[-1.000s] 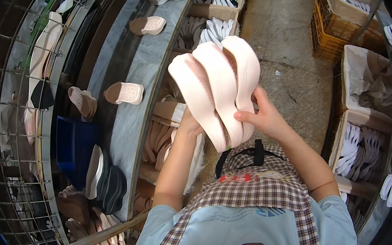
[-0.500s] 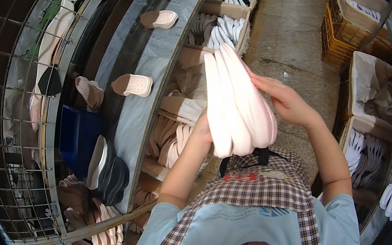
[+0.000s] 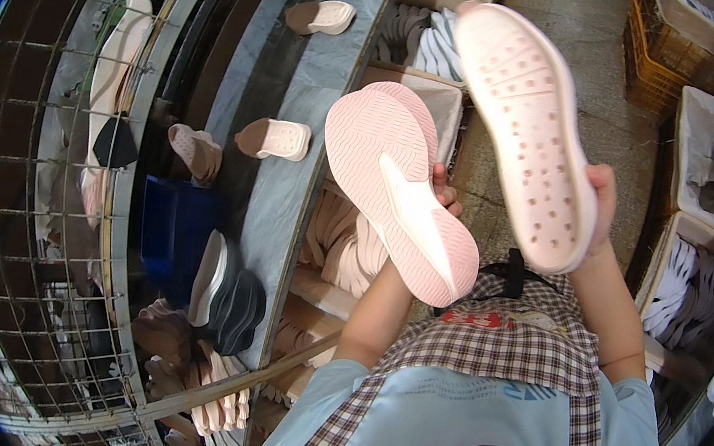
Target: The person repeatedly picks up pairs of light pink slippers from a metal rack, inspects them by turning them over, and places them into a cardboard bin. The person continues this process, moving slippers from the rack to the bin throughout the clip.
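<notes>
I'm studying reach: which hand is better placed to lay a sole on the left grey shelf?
Likely the left hand: it holds pink-treaded shoe soles near that shelf, while the right hand holds a pale sole farther away.

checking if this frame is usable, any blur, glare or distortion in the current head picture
In the head view, the wire mesh bows along the dark rim; in the head view, the dotted sole in the right hand looks slightly soft at its tip, perhaps from motion; also in the head view, the ridged tread of the sole in the left hand reads clearly.
</notes>
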`<move>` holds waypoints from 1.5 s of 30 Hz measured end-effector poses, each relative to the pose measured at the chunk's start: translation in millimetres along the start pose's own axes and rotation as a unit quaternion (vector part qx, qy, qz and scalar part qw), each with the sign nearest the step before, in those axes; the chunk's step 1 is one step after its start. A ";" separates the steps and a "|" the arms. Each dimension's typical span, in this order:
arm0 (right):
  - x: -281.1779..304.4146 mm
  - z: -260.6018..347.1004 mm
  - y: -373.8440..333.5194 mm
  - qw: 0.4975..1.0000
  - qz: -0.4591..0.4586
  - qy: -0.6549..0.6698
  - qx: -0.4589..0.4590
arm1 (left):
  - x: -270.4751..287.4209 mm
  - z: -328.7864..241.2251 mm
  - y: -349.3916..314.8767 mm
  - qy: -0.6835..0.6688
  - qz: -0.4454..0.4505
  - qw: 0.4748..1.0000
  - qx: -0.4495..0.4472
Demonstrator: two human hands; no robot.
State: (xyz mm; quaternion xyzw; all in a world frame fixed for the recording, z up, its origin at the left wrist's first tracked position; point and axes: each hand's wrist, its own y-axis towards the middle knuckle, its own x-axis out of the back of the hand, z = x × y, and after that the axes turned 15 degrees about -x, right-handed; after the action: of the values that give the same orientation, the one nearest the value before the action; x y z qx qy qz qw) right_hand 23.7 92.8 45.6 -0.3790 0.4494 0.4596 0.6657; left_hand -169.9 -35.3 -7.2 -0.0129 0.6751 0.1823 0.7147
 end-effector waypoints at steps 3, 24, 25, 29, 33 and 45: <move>10.8 4.5 -5.1 0.997 0.010 0.070 0.002 | -3.5 0.7 -5.1 0.016 0.014 0.998 -0.052; 51.1 -34.4 6.4 0.973 0.119 0.175 -0.093 | -60.6 15.1 3.9 0.098 -0.094 0.985 -0.104; 49.7 -34.0 7.0 0.973 0.122 0.171 -0.098 | -62.7 14.3 3.1 0.078 -0.109 0.986 -0.103; 46.1 -33.1 11.3 0.959 0.148 0.221 -0.097 | -65.3 10.0 -1.9 0.066 -0.091 0.991 -0.074; 48.8 -35.0 14.7 0.983 0.078 0.143 -0.083 | -61.5 4.6 -4.0 0.073 -0.074 0.989 -0.101; 32.4 -60.1 55.9 0.916 -0.075 -0.364 -0.154 | 1.8 -32.4 -25.8 0.325 -0.308 0.890 -0.090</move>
State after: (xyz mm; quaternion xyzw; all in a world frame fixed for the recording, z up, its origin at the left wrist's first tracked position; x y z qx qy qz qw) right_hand -39.0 62.7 -8.7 -0.3157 0.0701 0.5781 0.7492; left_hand -193.8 -67.5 -17.7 -0.3433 0.8125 -0.0010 0.4711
